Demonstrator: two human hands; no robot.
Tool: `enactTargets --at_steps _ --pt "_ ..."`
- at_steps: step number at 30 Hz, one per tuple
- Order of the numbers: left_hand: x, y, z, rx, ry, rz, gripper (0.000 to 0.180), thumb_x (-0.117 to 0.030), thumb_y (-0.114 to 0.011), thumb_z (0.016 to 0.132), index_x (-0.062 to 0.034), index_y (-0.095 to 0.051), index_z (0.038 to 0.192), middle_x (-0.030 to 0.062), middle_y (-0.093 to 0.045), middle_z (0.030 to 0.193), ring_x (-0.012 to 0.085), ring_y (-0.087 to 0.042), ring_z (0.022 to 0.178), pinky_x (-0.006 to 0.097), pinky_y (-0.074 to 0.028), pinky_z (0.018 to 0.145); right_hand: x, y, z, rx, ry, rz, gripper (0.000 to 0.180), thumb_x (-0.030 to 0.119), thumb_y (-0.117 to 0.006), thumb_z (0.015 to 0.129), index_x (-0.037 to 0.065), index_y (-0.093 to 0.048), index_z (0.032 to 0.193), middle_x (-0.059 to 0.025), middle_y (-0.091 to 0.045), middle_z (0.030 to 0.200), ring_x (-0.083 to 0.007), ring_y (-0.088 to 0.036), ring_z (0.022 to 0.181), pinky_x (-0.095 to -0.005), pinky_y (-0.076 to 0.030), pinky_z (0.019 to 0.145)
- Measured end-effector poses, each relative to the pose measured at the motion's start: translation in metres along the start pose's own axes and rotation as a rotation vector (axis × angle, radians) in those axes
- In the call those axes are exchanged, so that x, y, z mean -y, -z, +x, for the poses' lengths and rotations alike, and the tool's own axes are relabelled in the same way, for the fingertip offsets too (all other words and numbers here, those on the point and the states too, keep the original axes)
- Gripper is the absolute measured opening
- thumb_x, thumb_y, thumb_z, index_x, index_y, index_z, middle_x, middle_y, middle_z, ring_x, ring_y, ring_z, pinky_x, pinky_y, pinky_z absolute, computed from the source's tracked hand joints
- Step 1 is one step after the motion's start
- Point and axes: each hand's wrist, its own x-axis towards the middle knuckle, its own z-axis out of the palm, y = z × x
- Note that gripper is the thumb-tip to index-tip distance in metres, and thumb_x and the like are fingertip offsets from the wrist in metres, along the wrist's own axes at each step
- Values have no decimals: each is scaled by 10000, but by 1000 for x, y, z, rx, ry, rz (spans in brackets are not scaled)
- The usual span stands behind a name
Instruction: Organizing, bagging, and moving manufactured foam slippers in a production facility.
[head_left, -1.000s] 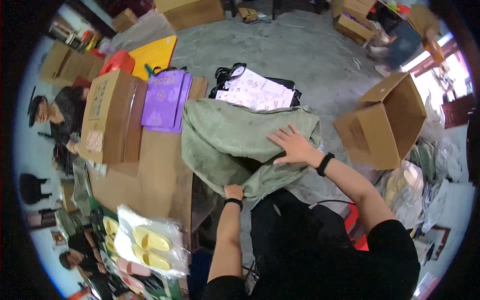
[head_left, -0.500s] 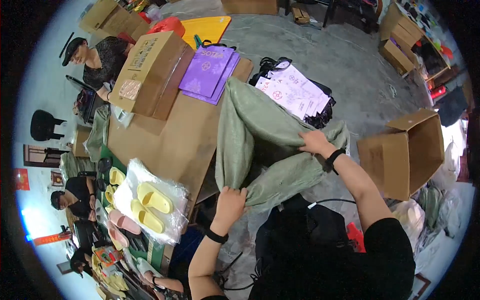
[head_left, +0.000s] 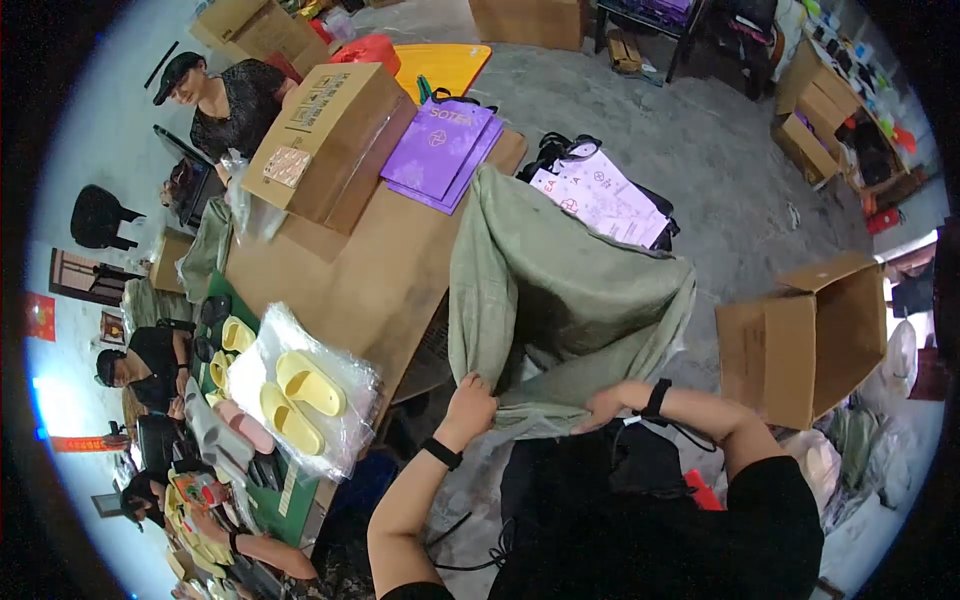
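A large grey-green woven sack (head_left: 575, 235) stands in front of me with its mouth held wide, its inside partly in shadow. My left hand (head_left: 471, 403) is closed on the rim at the near left corner. Along the near edge, my right hand (head_left: 610, 402) grips the rim too, its fingers partly hidden by the cloth. Something pale shows down inside the sack, too dim to name. Behind the far rim lies a pile of pale lilac paper bags (head_left: 605, 195) with black handles.
Left of the sack, a brown table (head_left: 370, 290) bears a closed carton (head_left: 330, 140), purple paper bags (head_left: 440, 150) and yellow slippers (head_left: 310, 385) on clear plastic. An open carton (head_left: 765, 350) stands at right. Several people work along the left side.
My right hand has moved from the sack's right side down to its near edge. The sack's mouth has spread wider, its far side now standing taller over the lilac bags.
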Motion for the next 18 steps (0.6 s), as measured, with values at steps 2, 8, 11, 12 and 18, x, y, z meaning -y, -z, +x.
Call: enactTargets --at_steps 2,8,11,12,18 --pt "0 -3 4 21 5 -4 157 -225 -645 651 -128 -677 769 85 -622 839 234 -545 936 394 -279 999 -6 -6 7 147 -30 93 915 723 -417 733 -94 -495 1137 -255 -530 1127 -374 -492 1067 -417 -404 875" --pt "-3 12 10 -49 2 10 124 -150 -552 718 -125 -668 754 78 -632 746 226 -572 869 403 -286 992 -19 -11 -4 -118 115 39 668 562 -549 773 -53 -552 1033 -216 -589 1004 -369 -553 941 -434 -437 779" --pt "-3 24 4 -137 19 49 141 -130 -517 733 -121 -658 726 66 -626 699 219 -577 826 402 -299 978 -8 -5 -16 -167 134 -68 571 508 -544 801 -37 -577 969 -207 -610 905 -378 -571 871 -448 -444 733" --pt "-3 26 1 -146 36 47 134 -128 -521 727 -120 -655 721 63 -623 690 216 -575 815 398 -301 975 -2 -5 -20 -191 131 -125 542 488 -536 814 -34 -582 950 -207 -615 858 -386 -578 834 -454 -447 709" --pt "-5 24 -13 -99 92 64 81 -127 -577 690 -119 -647 730 43 -618 731 200 -557 852 396 -302 985 14 -8 -25 -301 70 -259 409 382 -608 760 -21 -629 826 -202 -626 813 -375 -599 786 -455 -476 686"
